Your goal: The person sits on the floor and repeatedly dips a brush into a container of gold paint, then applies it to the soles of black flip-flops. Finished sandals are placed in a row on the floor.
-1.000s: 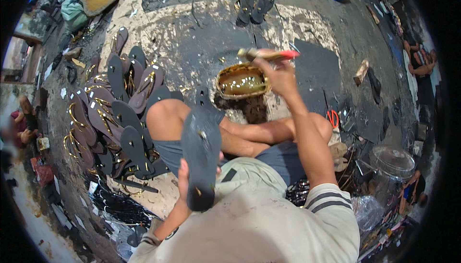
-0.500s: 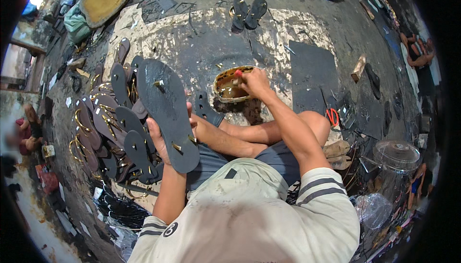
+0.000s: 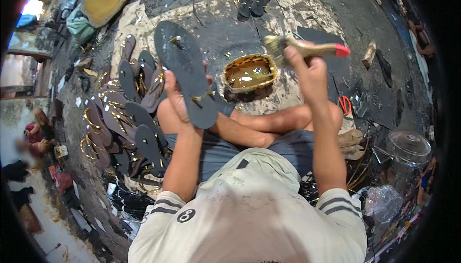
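My left hand (image 3: 176,101) grips the side of a dark sandal sole (image 3: 185,64) and holds it up, underside showing. Short strap ends poke out of that sole, one near the toe and two toward the heel. In my right hand (image 3: 309,73) is a paintbrush (image 3: 325,49) with a wooden, red-tipped handle. Its bristles, coated in something yellowish, point left. An oval container (image 3: 232,63) of shiny amber liquid sits on the floor between my hands, its rim crusted dark; the brush is up and to the right of it.
A pile of sandals (image 3: 115,116) with gold straps lies to my left. One pair of dark sandals (image 3: 244,1) stands ahead. On the right are red-handled scissors (image 3: 344,104), a wood block (image 3: 369,54) and a fan (image 3: 408,149). A person (image 3: 41,133) sits at far left.
My right hand has lifted the brush out of the container and swung it up to the right. The left hand has tilted the sole slightly, and the view has shifted.
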Available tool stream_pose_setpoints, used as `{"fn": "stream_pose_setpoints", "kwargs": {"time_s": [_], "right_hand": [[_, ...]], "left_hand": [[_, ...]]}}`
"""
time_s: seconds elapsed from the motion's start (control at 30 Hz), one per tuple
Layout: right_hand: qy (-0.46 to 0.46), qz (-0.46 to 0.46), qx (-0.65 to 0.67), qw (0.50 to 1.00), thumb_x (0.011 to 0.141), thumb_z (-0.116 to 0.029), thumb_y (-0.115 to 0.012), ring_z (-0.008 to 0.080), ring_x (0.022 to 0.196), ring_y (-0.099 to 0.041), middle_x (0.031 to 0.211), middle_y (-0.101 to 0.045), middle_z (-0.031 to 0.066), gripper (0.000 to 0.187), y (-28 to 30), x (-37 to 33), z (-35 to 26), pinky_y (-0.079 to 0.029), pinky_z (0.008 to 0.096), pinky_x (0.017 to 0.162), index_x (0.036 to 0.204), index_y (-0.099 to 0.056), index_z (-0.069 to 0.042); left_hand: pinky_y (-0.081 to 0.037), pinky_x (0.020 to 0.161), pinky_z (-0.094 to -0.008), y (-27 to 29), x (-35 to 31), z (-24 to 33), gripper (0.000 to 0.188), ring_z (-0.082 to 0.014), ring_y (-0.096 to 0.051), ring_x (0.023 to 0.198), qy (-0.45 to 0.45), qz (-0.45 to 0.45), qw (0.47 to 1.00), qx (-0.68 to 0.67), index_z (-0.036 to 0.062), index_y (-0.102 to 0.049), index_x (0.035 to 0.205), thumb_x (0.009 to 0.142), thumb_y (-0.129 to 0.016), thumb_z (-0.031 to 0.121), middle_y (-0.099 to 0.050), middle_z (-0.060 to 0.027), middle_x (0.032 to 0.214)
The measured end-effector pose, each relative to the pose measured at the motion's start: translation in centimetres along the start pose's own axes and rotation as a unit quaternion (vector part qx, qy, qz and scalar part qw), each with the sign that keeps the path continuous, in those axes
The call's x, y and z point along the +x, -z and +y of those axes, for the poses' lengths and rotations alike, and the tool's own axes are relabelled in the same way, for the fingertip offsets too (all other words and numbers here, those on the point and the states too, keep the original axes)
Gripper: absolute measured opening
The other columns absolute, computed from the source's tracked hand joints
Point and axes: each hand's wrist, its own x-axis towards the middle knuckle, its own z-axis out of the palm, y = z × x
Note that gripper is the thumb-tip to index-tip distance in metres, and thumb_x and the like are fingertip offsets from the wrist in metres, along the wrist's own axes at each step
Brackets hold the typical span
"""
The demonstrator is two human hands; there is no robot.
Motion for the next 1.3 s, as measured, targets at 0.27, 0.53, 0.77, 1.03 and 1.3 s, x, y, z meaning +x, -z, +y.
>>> {"fn": "stream_pose_setpoints", "kwargs": {"time_s": [0.27,0.53,0.77,1.03,1.3], "right_hand": [[0.169,-0.08,-0.03,0.982,0.088,-0.011,-0.071,0.0334,0.104,-0.065,0.113,-0.068,0.0165,0.026,-9.2,-3.5,0.5,-0.05,0.0422,0.089,0.112,-0.066,-0.001],[0.368,-0.172,-0.027,0.913,0.08,-0.002,-0.079,0.0277,0.094,-0.065,0.101,-0.069,0.0079,0.032,-8.0,-4.9,1.2,-0.048,0.0407,0.078,0.109,-0.068,-0.01],[0.336,-0.27,-0.021,0.902,0.085,-0.02,-0.076,0.0316,0.084,-0.062,0.103,-0.065,0.014,0.025,-8.6,-5.3,-0.4,-0.05,0.0403,0.074,0.104,-0.067,-0.007],[0.394,-0.277,-0.099,0.871,0.086,-0.018,-0.075,0.033,0.089,-0.062,0.1,-0.066,0.0123,0.024,-9.5,-1.8,-0.5,-0.05,0.0399,0.082,0.109,-0.071,-0.014],[0.344,-0.21,-0.06,0.913,0.088,-0.01,-0.074,0.029,0.099,-0.065,0.107,-0.067,0.0142,0.025,-8.2,0.0,2.4,-0.052,0.0378,0.085,0.111,-0.068,-0.003]], "left_hand": [[-0.057,0.092,-0.0418,-2.5,-0.4,-2.6,0.067,-0.0273,-0.066,0.107,0.036,-0.031,0.998,-0.049,0.0027,-0.041,0.145,0.102,-0.043,0.054,-0.056,-0.0184,0.136],[-0.059,0.086,-0.0431,-0.4,1.6,-1.6,0.073,-0.0301,-0.067,0.103,0.11,-0.094,0.98,-0.137,0.0012,-0.039,0.146,0.099,-0.05,0.056,-0.057,-0.0209,0.134],[-0.054,0.098,-0.0397,1.3,2.2,-1.0,0.058,-0.0234,-0.067,0.104,0.192,-0.16,0.964,-0.091,0.0053,-0.058,0.129,0.098,-0.053,0.054,-0.067,-0.0139,0.116],[-0.054,0.098,-0.0438,1.4,1.0,-2.1,0.063,-0.0295,-0.065,0.11,0.177,-0.094,0.956,-0.212,0.0018,-0.055,0.132,0.1,-0.048,0.055,-0.061,-0.0161,0.129],[-0.059,0.087,-0.0478,0.1,1.9,-1.3,0.067,-0.0342,-0.066,0.107,0.149,-0.073,0.975,-0.145,0.0035,-0.045,0.142,0.101,-0.043,0.057,-0.059,-0.0212,0.131]]}}
